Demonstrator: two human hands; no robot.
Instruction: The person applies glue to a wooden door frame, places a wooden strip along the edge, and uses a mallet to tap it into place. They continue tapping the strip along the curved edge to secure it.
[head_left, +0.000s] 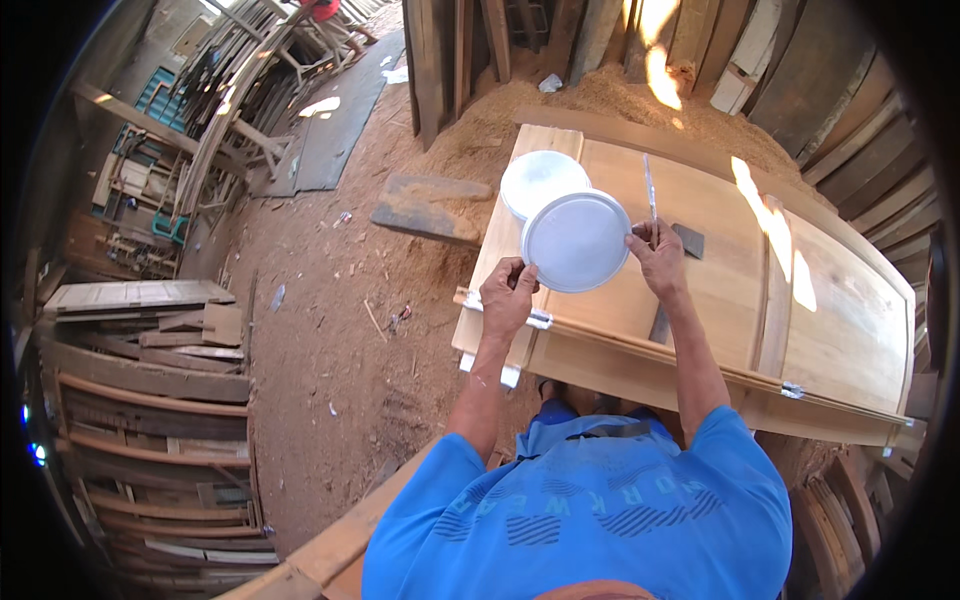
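A round pale grey lid is held up in front of me by both hands. My left hand pinches its lower left rim between thumb and fingers. Closed at the lid's right rim, my right hand also grips a thin, whitish blade-like strip that points away from me. Just behind the lid, and partly covered by it, a round white tub rests on a wooden panelled door. A small dark grey flat piece lies on the door beside my right wrist.
White-wrapped bits sit along the door's near edge. A sawdust-covered plank lies on the dirt floor to the left. Stacked timber stands at the left, with boards leaning along the far right.
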